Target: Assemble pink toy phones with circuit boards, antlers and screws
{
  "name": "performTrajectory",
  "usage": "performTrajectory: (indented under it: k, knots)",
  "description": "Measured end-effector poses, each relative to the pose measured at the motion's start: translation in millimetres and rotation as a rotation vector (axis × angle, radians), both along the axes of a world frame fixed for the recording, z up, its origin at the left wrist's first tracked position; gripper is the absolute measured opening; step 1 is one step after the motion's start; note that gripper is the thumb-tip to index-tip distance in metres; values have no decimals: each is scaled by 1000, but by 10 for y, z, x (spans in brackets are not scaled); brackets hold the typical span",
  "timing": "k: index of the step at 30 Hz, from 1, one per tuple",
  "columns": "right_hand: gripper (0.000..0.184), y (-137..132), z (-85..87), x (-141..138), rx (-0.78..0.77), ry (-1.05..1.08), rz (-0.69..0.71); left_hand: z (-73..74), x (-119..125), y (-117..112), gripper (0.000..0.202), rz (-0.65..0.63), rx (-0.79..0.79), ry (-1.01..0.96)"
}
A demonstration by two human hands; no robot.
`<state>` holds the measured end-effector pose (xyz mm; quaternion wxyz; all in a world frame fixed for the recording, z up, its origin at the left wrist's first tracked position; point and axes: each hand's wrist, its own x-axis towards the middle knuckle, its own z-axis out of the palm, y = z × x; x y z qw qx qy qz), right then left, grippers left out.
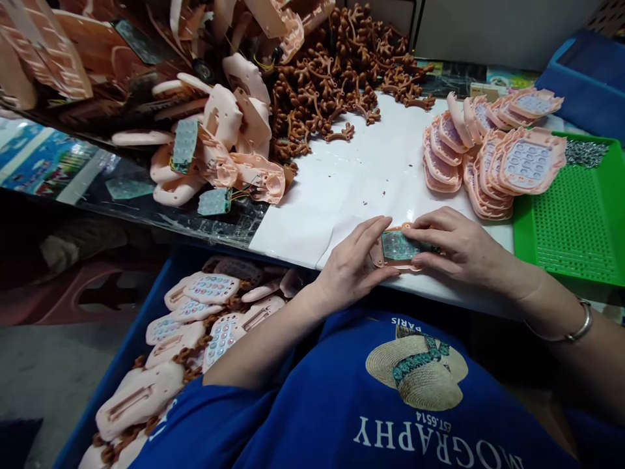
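Both hands press a pink shell [390, 260] with a green circuit board [398, 245] flat on the counter [342, 189]: left hand [354, 264] and right hand [454, 247], fingers half-curled, pinch its ends.

Circuit board [398, 245] sits on shell [377, 255], tray [576, 221] at right.

Surface [342, 189]: white sheet on the near part, dark glossy top with colourful prints beneath it at left. Pale panel wall [488, 29] behind. Grey floor [43, 371] lower left, with a reddish plastic stool [73, 293] on it. Blue bin [141, 326] under the front edge. Blue crate [590, 85] far right, green perforated tray [571, 234] just in front of it. Light even, soft.
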<state>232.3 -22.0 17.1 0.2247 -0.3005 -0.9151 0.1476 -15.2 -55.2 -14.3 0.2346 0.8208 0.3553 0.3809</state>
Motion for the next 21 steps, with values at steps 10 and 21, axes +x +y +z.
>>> performTrajectory:
  k: [10,21]
  knots:
    - [35,22,28,13,-15,-27,37,-52,7,5,73,-5,-6,-26]
    - [34,-2,57,-25,-17,-47,10,25,42,-26,66,-5,34,97]
